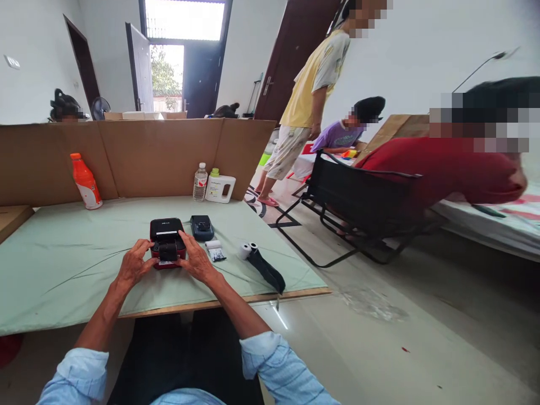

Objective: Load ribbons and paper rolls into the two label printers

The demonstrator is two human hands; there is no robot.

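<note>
A small red and black thermal printer (167,251) sits on the green table cover, its black lid (166,226) tilted up at the back. My left hand (135,261) grips its left side, fingers on the upper edge and thumb low at the front. From the right, my right hand (194,257) holds the other side the same way, with the index finger by the lid. What lies under the fingertips is hidden. Just right of the printer are a dark blue-grey device (202,227), a white paper roll (213,244) and a small printed packet (217,255).
Further right lie another white roll (244,251) and a black strap (265,271) near the table edge. An orange bottle (87,183), a clear bottle (199,183) and a white jug (220,187) stand before a cardboard screen (160,157). Several people and a black folding chair (358,197) are beyond.
</note>
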